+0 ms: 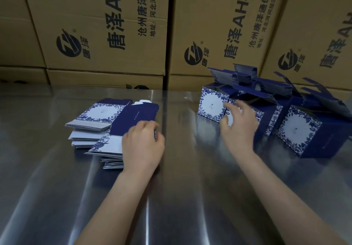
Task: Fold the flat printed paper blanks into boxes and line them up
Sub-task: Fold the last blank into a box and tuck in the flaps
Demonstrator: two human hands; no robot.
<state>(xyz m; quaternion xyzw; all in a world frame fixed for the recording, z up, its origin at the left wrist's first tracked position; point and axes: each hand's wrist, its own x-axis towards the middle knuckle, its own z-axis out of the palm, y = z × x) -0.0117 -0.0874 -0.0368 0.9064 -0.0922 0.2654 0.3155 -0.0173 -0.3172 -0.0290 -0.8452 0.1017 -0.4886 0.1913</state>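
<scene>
A: Where were the blanks found?

B: A stack of flat blanks (89, 128) was seen on the steel table (190, 187), at about eleven o'clock from the person. The top blank (133, 117) was laid askew across it, its long axis running from seven o'clock to one o'clock.

A: And how were the hands placed?

B: The left hand (142, 143) was set on the five o'clock end of that top blank, with the fingers curled over its three o'clock edge; a grip was judged likely, though the thumb was hidden. The right hand (240, 126) was spread with straight fingers, nothing held, at the front of the row of folded boxes (299, 130), which was stood at about two o'clock with the lid flaps up. Because of blur, contact with a box could not be settled.

A: Which hand was nearer the work?

B: The left, by far; the right was well apart from the stack, off at three o'clock from it. A lift toward six o'clock, along the blank's own axis, was judged to be called for, with the right hand brought across to open it.

A: And behind?

B: Printed cartons (106, 25) were stacked at twelve o'clock.
</scene>
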